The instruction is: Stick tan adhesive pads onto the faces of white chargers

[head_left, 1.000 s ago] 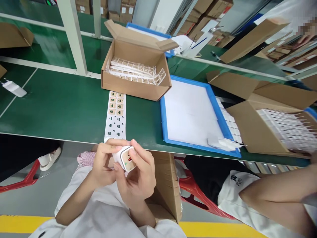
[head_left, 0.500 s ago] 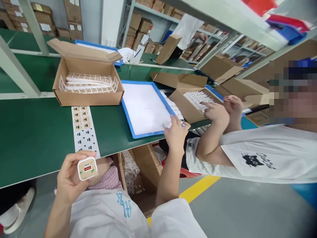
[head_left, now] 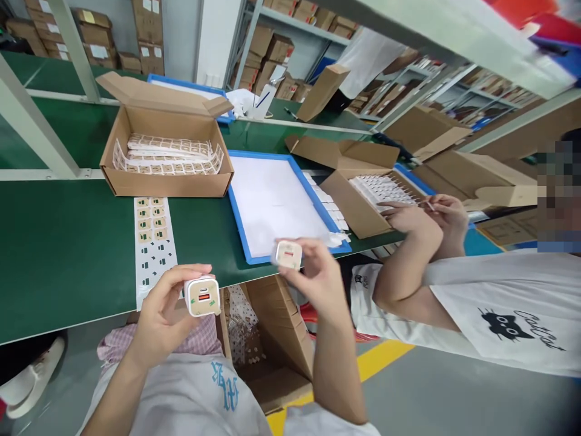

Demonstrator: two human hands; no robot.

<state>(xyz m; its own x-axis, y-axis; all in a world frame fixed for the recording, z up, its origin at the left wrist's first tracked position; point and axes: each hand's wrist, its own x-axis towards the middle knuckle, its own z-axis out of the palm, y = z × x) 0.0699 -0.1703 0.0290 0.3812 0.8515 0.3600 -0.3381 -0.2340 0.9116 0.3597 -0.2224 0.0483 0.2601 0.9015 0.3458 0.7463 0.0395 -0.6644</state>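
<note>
The left hand (head_left: 158,318) curled firmly around a white cube charger (head_left: 202,297); the right hand (head_left: 315,281) pinched a second white charger (head_left: 288,255) between its fingertips, above the green counter (head_left: 68,254).

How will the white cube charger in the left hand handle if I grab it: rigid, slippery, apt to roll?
It is probably rigid: the white charger has a crisp boxy shape in the left hand. Its flat faces suggest it would sit without rolling. The smooth shell may feel slightly slippery.
</note>
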